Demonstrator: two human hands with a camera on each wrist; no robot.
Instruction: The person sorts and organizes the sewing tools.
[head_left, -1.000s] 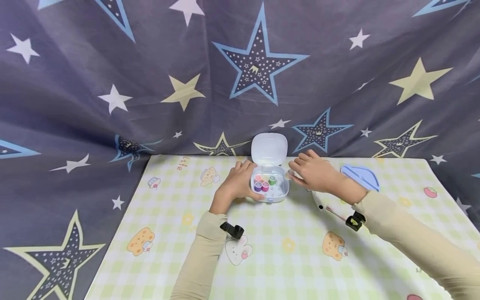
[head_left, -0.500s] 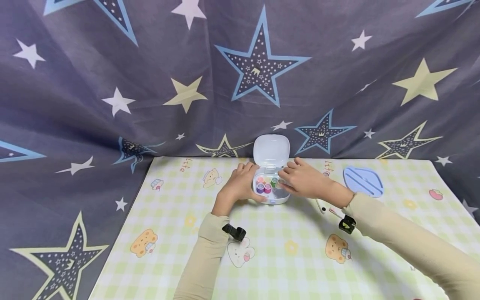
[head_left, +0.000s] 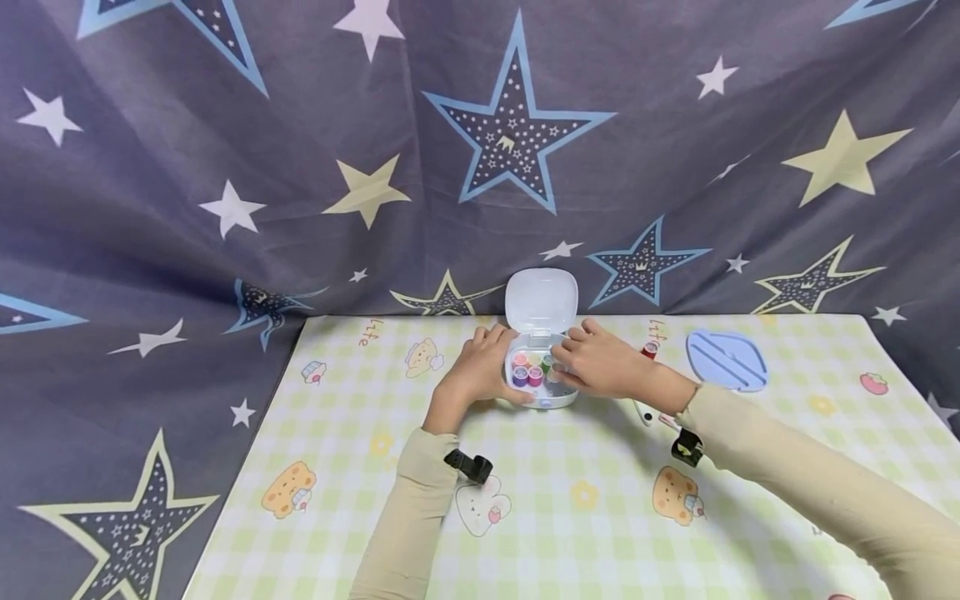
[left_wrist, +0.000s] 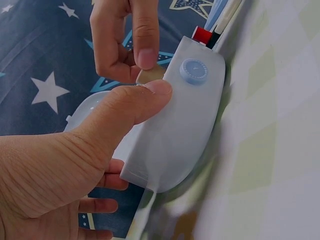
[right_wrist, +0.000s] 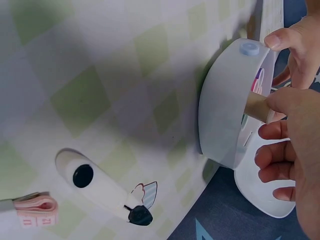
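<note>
A white sewing box [head_left: 551, 402] stands at the back of the table, its lid [head_left: 542, 298] raised. My left hand [head_left: 480, 367] grips the box's left side, thumb over the front rim. Inside lie several small thread spools, among them a purple spool [head_left: 521, 377] and a magenta spool [head_left: 535, 377]. Over the right part of the box, my right hand [head_left: 600, 360] pinches a tan spool [right_wrist: 257, 107] between thumb and fingers. In the right wrist view that spool reaches past the box rim into the opening. My right fingers hide part of the box's interior.
Right of the box lie a red spool [head_left: 649, 350] and a blue tray-like piece [head_left: 727, 360]. Nearer, below my right wrist, are a white tool with a black button [right_wrist: 95, 182] and a folded pink measuring tape [right_wrist: 37, 210]. A star-patterned curtain [head_left: 442, 233] hangs behind the table.
My right hand has moved left from beside the box to over its right part, carrying the tan spool. My left hand keeps its grip on the box.
</note>
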